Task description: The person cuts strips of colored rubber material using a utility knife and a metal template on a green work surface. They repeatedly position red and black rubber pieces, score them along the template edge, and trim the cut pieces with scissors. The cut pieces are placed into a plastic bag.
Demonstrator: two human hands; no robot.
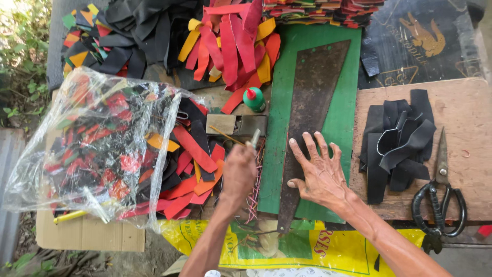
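My right hand (319, 172) lies flat with fingers spread, pressing down on a long rusty saw blade (309, 115) used as a straight edge. My left hand (239, 172) is closed in a fist around a small cutting tool (254, 138), its tip at the left edge of the green cutting mat (346, 102).

Going from largest to smallest: the desk (471, 107) carries everything. On its left sits a big clear plastic bag (77, 149) stuffed with red, black and orange offcuts. The mat lies in the middle, with the blade running diagonally down it, wide end far from me and narrow end near. A heap of red and yellow strips (233, 46) lies at the far side, a black heap (138, 31) beside it. To the right, a small pile of black strips (397, 143) rests on a wooden board, with heavy black-handled shears (439, 197) just beside them. A small green glue bottle with a red cap (254, 99) stands near the mat's top left corner.

I judge the blade stiff, fairly heavy and rough with rust, so it should stay put under a flat palm; best held at mid-length, away from the edge being cut along. The strips look thin, soft and floppy, best pinched at one end.
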